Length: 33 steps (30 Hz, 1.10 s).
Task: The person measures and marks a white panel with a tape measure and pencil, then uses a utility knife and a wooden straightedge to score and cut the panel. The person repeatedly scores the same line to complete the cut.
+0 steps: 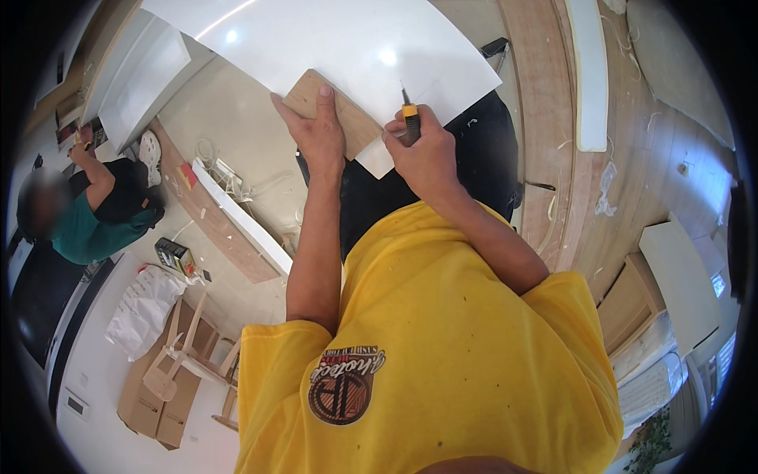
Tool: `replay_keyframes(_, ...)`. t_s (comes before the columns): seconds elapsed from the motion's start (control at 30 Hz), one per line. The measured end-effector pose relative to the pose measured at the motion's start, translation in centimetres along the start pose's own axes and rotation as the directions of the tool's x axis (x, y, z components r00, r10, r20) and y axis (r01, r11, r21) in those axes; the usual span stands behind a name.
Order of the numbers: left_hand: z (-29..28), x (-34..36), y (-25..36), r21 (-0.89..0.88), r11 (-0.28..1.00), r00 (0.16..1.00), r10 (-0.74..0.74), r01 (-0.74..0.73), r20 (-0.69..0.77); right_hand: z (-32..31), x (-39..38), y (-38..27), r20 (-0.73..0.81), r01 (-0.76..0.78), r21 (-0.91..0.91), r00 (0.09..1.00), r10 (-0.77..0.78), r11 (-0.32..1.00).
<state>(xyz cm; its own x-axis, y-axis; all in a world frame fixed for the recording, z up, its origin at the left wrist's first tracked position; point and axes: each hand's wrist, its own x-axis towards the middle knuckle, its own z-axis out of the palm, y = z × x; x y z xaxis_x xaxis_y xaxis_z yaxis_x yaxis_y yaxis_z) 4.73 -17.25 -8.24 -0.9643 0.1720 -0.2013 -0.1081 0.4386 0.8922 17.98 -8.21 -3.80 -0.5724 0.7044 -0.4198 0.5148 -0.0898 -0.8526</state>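
A large glossy white sheet [332, 39] spreads out ahead of me, its near edge over my dark-trousered legs. On it lies a flat wooden block [355, 118], set at a slant. My left hand [320, 134] grips the block's left part, thumb on top and a finger pointing out past its edge. In my right hand [422, 154] is a yellow-and-black utility knife [410, 112], its thin tip pointing away from me above the sheet. The right fingers are wrapped round its handle, close to the block's right end. A pale corner piece [375, 156] shows below the block.
Long wooden planks [545, 103] and a white strip [588, 79] lie on the right. At left, a person in a green shirt [103, 229] crouches beside another plank [213, 229]. Cardboard boxes [162, 403], a wooden stool [178, 355] and a white bag [146, 308] stand lower left.
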Motion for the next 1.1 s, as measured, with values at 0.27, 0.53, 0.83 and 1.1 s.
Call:
replay_keyframes(0.27, 0.2, -0.3, 1.0, -0.034, 0.999, 0.999, -0.031, 0.032, 0.016, -0.2, 0.1, -0.3, 0.05, -0.038, -0.005, 0.998, 0.038, 0.999)
replay_keyframes(0.53, 0.3, -0.4, 0.9, -0.123, 0.992, 1.0, -0.008, 0.01, 0.017, -0.2, 0.2, -0.3, 0.041, 0.017, -0.019, 0.999, -0.016, 1.0)
replay_keyframes(0.83, 0.3, -0.4, 1.1, -0.021, 0.999, 0.999, 0.028, -0.028, -0.022, -0.9, 0.0, 0.4, 0.097, -0.164, 0.239, 0.985, 0.144, 0.957)
replay_keyframes(1.1, 0.5, -0.6, 1.8, 0.017, 1.0, 1.0, -0.011, 0.012, -0.023, -1.8, 0.8, -1.2, 0.188, -0.115, -0.017, 0.975, 0.117, 0.993)
